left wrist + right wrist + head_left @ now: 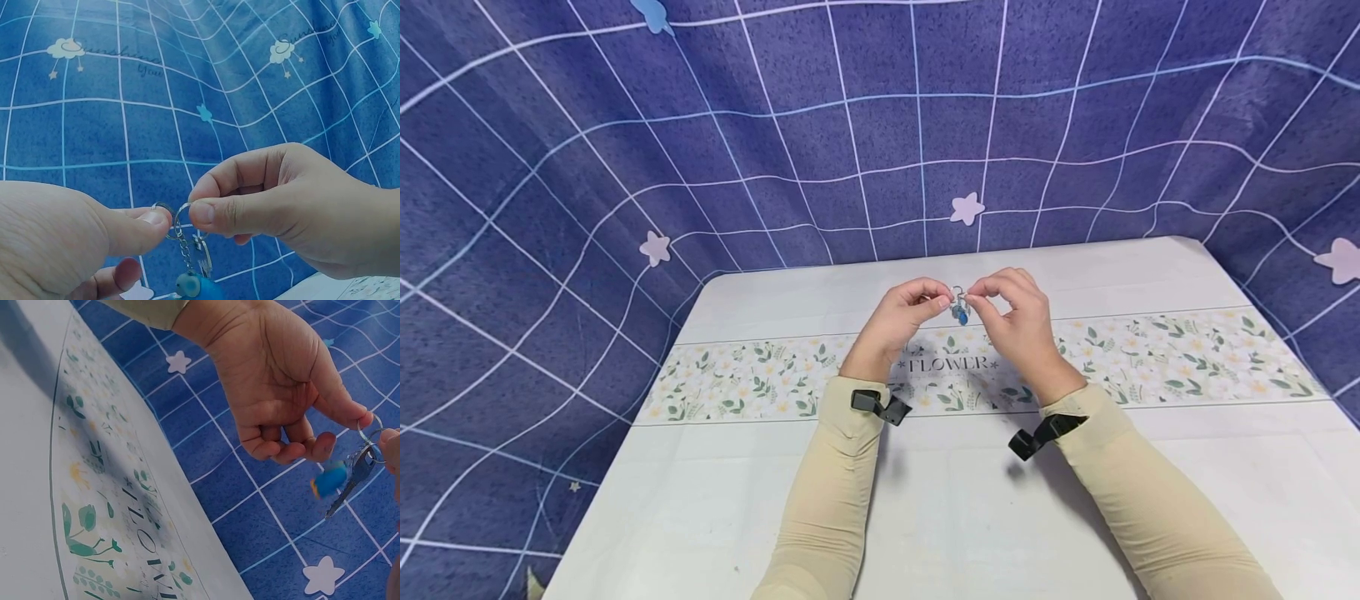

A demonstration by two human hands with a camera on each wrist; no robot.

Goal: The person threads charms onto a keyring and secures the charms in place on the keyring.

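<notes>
My left hand [904, 319] and right hand [1017, 321] face each other above the table, fingertips close together. In the left wrist view, the left hand [56, 240] pinches one metal ring [164, 206] with thumb and finger. Opposite it, the right hand [281, 206] pinches a second metal ring [179, 220] that overlaps the first. A short chain [185, 253] hangs below with a blue charm [200, 287] bearing a pale round eye. Beside the charm dangles a silver key [355, 478], whole in the right wrist view. The right hand there is mostly cut off.
Under my hands lies a white table [760, 483] with a printed flower band [1180, 358] reading FLOWER. A blue gridded curtain [880, 133] with stars hangs behind and along the sides. Dark camera mounts [880, 404] sit on both sleeved wrists.
</notes>
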